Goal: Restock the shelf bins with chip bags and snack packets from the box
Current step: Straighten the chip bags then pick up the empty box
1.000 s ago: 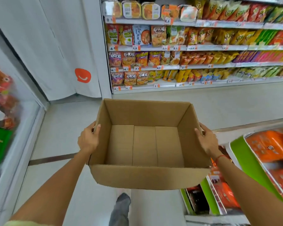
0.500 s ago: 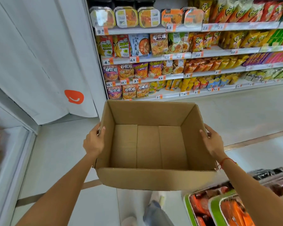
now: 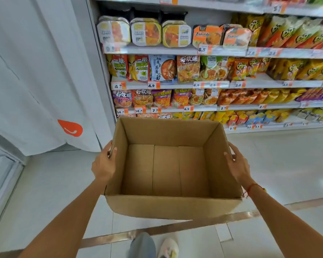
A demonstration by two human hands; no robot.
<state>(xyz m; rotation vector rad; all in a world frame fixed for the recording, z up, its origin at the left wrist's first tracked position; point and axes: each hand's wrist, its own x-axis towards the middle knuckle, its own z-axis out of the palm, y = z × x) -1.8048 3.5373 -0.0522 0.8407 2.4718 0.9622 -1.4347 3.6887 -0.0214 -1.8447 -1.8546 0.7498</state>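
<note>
The box (image 3: 166, 170) (bare inside, no packets showing) hangs between both hands, long axis left to right: left hand (image 3: 103, 164) and right hand (image 3: 238, 165) clasp opposite walls, thumbs hooked over the rims, shelves (image 3: 222, 51) beyond

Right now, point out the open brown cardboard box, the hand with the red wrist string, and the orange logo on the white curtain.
Cardboard box (image 3: 175, 206), head view, near outer wall.
Right hand (image 3: 238, 167), head view, back of hand.
Orange logo (image 3: 71, 127), head view, its middle.
</note>
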